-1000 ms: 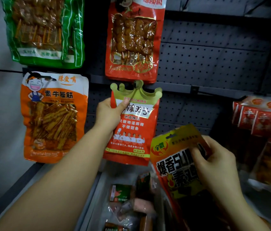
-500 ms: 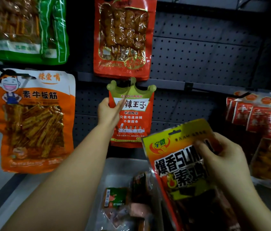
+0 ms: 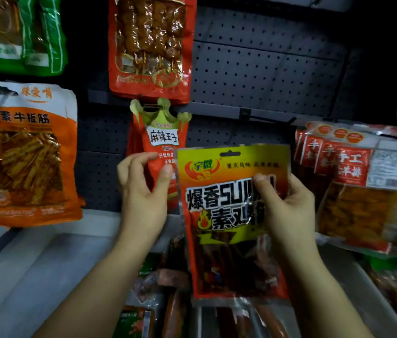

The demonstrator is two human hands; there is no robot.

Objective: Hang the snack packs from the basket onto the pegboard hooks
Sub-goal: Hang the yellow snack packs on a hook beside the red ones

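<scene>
Item: yellow snack pack [image 3: 231, 191], glossy flat foil pouch, red lower half, slot punched in its top edge. Held upright in front of the pegboard [image 3: 253, 69], not yet on a hook. Right hand [image 3: 287, 211] grips it, thumb across the front, fingers behind. Left hand [image 3: 141, 191] sits beside its left edge, fingers loosely curled and apart, holding nothing that can be made out.

Progress, as judged: crown-topped red pack [image 3: 160, 132] hangs on its hook, done. Yellow pack pending. More packs lie in the basket [image 3: 158, 284] below; count unclear.

Stock already hung: orange pack [image 3: 24, 152] at left, crinkled film with clear window; red skewer pack [image 3: 151, 45] above; green pack [image 3: 19, 32] upper left; red packs [image 3: 353, 176] at right.
</scene>
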